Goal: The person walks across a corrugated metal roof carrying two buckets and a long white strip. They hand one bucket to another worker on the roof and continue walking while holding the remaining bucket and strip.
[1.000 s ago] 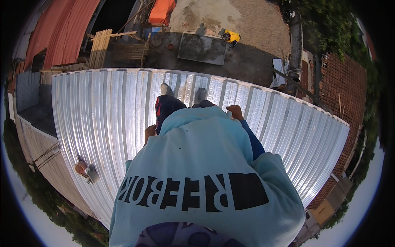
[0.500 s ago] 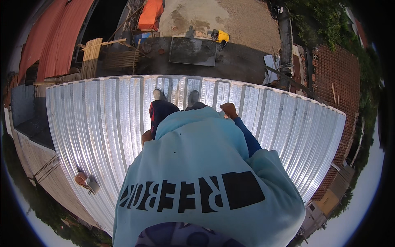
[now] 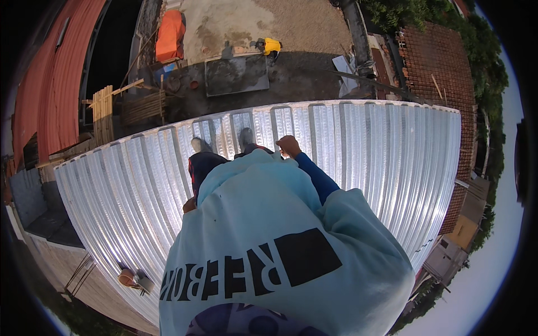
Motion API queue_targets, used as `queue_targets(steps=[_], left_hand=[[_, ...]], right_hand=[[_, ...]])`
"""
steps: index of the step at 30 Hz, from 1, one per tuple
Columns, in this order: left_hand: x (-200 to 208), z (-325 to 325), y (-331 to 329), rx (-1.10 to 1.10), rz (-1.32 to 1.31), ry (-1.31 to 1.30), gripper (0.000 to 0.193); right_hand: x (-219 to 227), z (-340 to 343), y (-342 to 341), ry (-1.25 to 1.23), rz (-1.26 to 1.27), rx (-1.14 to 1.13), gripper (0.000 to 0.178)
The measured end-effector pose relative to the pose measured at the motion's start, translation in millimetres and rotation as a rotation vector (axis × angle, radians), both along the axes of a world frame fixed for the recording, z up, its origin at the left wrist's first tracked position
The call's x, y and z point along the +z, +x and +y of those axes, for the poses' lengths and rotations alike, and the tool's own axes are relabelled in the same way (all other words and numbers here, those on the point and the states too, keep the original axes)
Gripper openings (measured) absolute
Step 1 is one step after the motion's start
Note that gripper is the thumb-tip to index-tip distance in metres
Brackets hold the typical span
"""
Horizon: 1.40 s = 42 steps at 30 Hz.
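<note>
Beneath me is a silver corrugated metal roof, and my two grey shoes stand close to its far edge. My right hand is in front of my body, just above the ribbed sheets. Its fingers are curled closed, and what is inside them, if anything, cannot be made out. My left hand shows only as a small patch beside my dark trouser leg. The light blue shirt hides the rest of that hand, fingers included.
Past the roof's far edge is a drop to a yard, where a person in yellow bends beside a dark rectangular slab. A brown bucket rests on the roof behind me at left. A brown tiled roof lies to the right.
The view has turned, so the yard and the roof's far edge have swung left and tilted. My right hand stays closed in front of me. The person in yellow is still bent over.
</note>
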<state>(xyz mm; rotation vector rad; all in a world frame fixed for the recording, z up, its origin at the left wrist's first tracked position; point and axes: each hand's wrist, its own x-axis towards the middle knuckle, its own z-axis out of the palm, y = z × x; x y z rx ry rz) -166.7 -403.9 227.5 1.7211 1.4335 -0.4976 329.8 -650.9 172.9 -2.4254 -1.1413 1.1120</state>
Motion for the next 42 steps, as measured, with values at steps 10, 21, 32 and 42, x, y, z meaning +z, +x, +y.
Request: queue_targets(steps=[10, 21, 32, 42], left_hand=[[80, -4, 60, 0.881, -0.196, -0.301, 0.029], [-12, -26, 0, -0.284, -0.019, 0.257, 0.021], [-28, -58, -8, 0.069, -0.095, 0.388, 0.017], [-10, -47, 18, 0.041, 0.007, 0.107, 0.029]], right_hand=[[2, -23, -13, 0.111, -0.007, -0.08, 0.02], [21, -17, 13, 0.309, -0.118, 0.231, 0.031], [3, 14, 28, 0.224, -0.295, 0.469, 0.013], [-5, -4, 37, 0.278, -0.365, 0.468, 0.011]])
